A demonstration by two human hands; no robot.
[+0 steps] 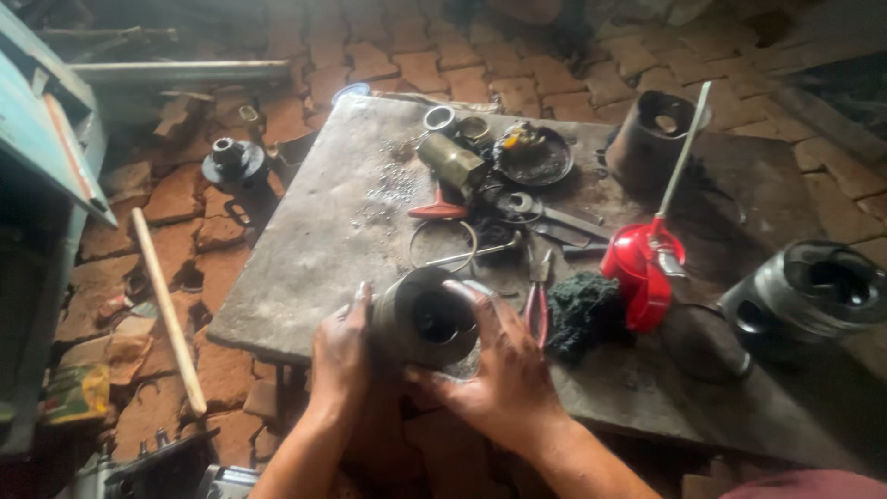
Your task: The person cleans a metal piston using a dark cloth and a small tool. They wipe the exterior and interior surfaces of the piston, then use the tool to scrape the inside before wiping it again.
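Head cam: both hands grip a grey metal cylinder [425, 319] at near edge of worktop [305, 268]. Left hand [340, 356] wraps its left side, fingers curled over top, forearm rising from below. Right hand [494, 365] cups right side and underneath, thumb across open end, wrist angled inward. Pliers w/ red handles [536, 300] lie just right of cylinder, dark rag [582, 314] beside them.
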